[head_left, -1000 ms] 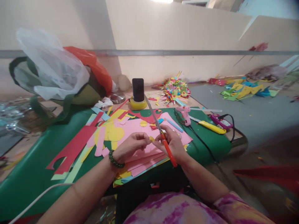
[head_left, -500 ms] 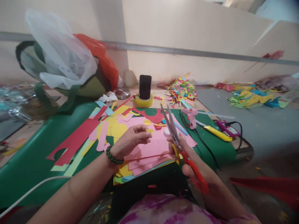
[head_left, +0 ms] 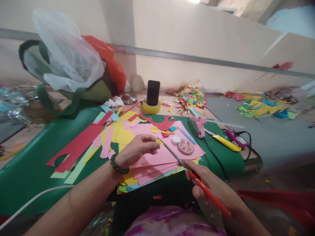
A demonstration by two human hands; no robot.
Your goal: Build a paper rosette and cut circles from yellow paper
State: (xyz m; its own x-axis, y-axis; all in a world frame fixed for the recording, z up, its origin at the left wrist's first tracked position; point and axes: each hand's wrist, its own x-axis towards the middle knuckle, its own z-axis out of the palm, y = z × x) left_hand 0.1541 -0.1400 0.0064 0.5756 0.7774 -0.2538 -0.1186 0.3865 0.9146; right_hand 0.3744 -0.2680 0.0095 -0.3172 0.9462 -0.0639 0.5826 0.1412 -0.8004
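My left hand [head_left: 140,147], with a dark green bead bracelet at the wrist, pinches a small yellow paper piece [head_left: 159,141] between thumb and fingers. A pair of scissors [head_left: 172,152] with orange-red handles is gripped in my right hand [head_left: 200,177]. Their blades point up and left, and the tips reach the yellow piece; whether they touch it I cannot tell. Under both hands lies a stack of pink paper [head_left: 150,160]. On it, beside the blades, sit a round clear case [head_left: 185,147] with a patterned inside and a small white round lid [head_left: 175,140].
Red strips [head_left: 78,142] and yellow paper [head_left: 123,135] spread to the left on a green mat [head_left: 27,173]. At right are a pink glue gun [head_left: 199,124] with its cord and a yellow cutter knife [head_left: 225,142]. A phone [head_left: 153,93] stands in a tape roll [head_left: 151,107].
The scissors have swung down and left, their tips coming to the yellow piece; their blades were apart and raised before. My left hand has barely moved. The round case is now uncovered.
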